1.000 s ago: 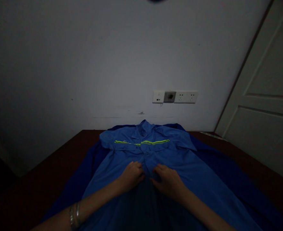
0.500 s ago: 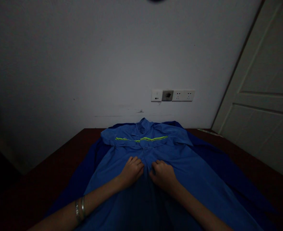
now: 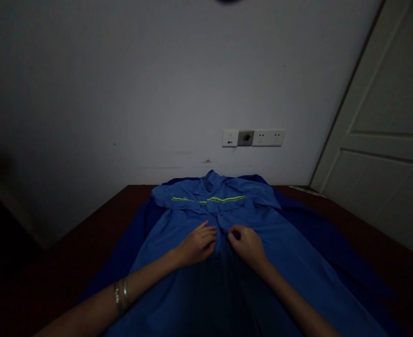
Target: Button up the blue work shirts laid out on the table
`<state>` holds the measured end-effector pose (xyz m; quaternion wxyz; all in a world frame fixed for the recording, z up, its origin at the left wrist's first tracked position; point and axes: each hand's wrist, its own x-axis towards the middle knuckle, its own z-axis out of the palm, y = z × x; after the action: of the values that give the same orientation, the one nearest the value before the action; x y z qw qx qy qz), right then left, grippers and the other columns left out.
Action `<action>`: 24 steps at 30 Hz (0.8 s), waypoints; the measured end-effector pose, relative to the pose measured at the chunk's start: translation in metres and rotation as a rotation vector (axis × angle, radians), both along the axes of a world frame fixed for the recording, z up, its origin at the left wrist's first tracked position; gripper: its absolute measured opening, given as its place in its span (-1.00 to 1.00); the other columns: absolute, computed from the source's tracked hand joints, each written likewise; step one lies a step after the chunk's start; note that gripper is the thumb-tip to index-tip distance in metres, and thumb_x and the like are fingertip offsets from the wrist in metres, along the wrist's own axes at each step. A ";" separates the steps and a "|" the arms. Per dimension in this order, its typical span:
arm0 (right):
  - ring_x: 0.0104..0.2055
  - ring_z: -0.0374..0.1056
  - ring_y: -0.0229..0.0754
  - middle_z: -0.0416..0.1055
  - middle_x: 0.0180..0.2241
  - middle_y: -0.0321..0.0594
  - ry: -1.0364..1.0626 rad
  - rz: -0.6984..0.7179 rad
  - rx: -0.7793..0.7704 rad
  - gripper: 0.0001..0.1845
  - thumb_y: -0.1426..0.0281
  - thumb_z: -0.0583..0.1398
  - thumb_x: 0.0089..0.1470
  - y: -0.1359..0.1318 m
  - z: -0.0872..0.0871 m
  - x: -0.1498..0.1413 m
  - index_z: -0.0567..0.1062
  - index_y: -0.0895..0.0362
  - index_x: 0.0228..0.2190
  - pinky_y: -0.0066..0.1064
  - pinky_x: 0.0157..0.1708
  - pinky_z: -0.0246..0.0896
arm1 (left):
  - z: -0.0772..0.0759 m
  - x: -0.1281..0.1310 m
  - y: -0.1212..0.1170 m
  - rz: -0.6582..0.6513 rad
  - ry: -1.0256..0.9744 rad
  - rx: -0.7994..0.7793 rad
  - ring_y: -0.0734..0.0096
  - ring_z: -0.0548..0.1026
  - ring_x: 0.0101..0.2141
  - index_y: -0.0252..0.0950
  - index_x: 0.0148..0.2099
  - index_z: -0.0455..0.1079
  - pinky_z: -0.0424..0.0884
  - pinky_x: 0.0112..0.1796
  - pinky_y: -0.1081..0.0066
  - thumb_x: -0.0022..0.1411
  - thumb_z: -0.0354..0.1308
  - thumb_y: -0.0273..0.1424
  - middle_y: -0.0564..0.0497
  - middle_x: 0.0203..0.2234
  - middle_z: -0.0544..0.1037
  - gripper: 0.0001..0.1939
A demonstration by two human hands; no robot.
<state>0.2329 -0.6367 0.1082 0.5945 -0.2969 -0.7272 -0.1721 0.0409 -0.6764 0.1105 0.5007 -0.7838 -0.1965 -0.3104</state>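
Observation:
A blue work jacket [image 3: 192, 220] lies front up, its collar toward the wall and its darker blue sleeves out at both sides. Bright yellow-green piping crosses its chest. My left hand [image 3: 199, 241], fingers loosely stretched, is over the left side of the front opening, close to the button edge. Across the opening, my right hand [image 3: 247, 243] has thumb and forefinger pinched together at the other front edge of the jacket. The lower part of the jacket is in deep shadow, and its buttons are too dark to make out.
The jacket lies on a dark red-brown table [image 3: 97, 224] set against a pale wall [image 3: 157, 93]. Above the table's back edge are several switch and socket plates [image 3: 253, 138]. A white panelled door [image 3: 385, 154] stands at the right.
Both hands have moved slightly up the front opening toward the collar. The left fingers, curled before, have straightened; the right thumb and forefinger have come together at the edge.

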 end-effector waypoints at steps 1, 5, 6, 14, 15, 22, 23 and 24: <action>-0.32 0.35 -0.19 0.46 -0.41 -0.21 0.012 0.043 0.009 -0.77 0.35 0.04 -0.05 0.001 0.000 -0.001 0.50 0.09 -0.45 -0.47 -0.35 0.08 | 0.000 0.001 0.000 -0.003 -0.019 -0.043 0.40 0.39 -0.11 -0.31 -0.21 0.34 0.08 0.08 0.18 0.14 -0.05 -0.50 -0.06 -0.22 0.48 -0.81; -0.34 0.34 -0.18 0.45 -0.44 -0.19 0.022 0.276 0.032 -0.77 0.36 0.04 -0.08 0.004 0.001 -0.004 0.49 0.15 -0.48 -0.44 -0.30 0.11 | 0.001 0.006 0.000 -0.015 -0.150 -0.143 0.46 0.46 -0.30 -0.30 -0.21 0.36 0.17 0.03 0.25 0.14 -0.03 -0.48 0.00 -0.35 0.52 -0.82; -0.36 0.34 -0.19 0.45 -0.46 -0.20 0.020 0.346 0.032 -0.77 0.36 0.04 -0.08 0.004 0.001 -0.004 0.48 0.16 -0.50 -0.45 -0.31 0.12 | 0.001 0.007 0.001 -0.022 -0.193 -0.146 0.45 0.46 -0.32 -0.30 -0.23 0.37 0.21 0.00 0.27 0.15 -0.02 -0.47 0.00 -0.36 0.53 -0.82; -0.47 0.29 -0.23 0.39 -0.57 -0.24 0.093 0.605 -0.096 -0.76 0.33 0.04 -0.12 0.012 0.008 -0.005 0.44 0.22 -0.54 -0.46 -0.43 0.13 | -0.005 0.009 0.015 -0.135 -0.417 -0.186 0.43 0.46 -0.31 -0.28 -0.24 0.42 0.34 -0.24 0.44 0.15 0.00 -0.46 0.00 -0.35 0.54 -0.82; -0.48 0.29 -0.23 0.38 -0.58 -0.24 0.101 0.622 -0.115 -0.75 0.32 0.04 -0.11 0.014 0.009 -0.005 0.44 0.22 -0.53 -0.46 -0.44 0.12 | -0.005 0.010 0.017 -0.144 -0.426 -0.184 0.43 0.46 -0.31 -0.28 -0.24 0.42 0.34 -0.24 0.44 0.15 0.01 -0.45 0.00 -0.35 0.54 -0.82; -0.50 0.26 -0.26 0.36 -0.58 -0.26 0.119 0.715 -0.151 -0.70 0.23 0.07 -0.09 0.023 0.006 -0.013 0.43 0.22 -0.50 -0.48 -0.47 0.11 | -0.009 0.012 0.021 -0.161 -0.410 -0.154 0.45 0.44 -0.35 -0.29 -0.26 0.42 0.34 -0.28 0.45 0.20 -0.02 -0.43 -0.01 -0.40 0.52 -0.81; -0.52 0.24 -0.27 0.34 -0.60 -0.27 0.113 0.722 -0.154 -0.70 0.22 0.07 -0.09 0.025 0.005 -0.014 0.42 0.22 -0.51 -0.48 -0.49 0.10 | -0.009 0.012 0.021 -0.158 -0.402 -0.151 0.45 0.44 -0.35 -0.30 -0.25 0.42 0.34 -0.28 0.45 0.20 -0.03 -0.43 -0.01 -0.40 0.52 -0.81; -0.54 0.22 -0.28 0.32 -0.61 -0.29 0.109 0.728 -0.157 -0.69 0.21 0.07 -0.09 0.026 0.005 -0.015 0.42 0.22 -0.51 -0.49 -0.50 0.09 | -0.010 0.012 0.021 -0.156 -0.391 -0.151 0.45 0.44 -0.35 -0.30 -0.25 0.42 0.34 -0.28 0.45 0.20 -0.03 -0.43 -0.02 -0.40 0.52 -0.80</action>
<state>0.2179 -0.6108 0.1132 0.6300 -0.0722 -0.7634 0.1229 0.0533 -0.6553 0.1008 0.3676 -0.7568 -0.2514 -0.4785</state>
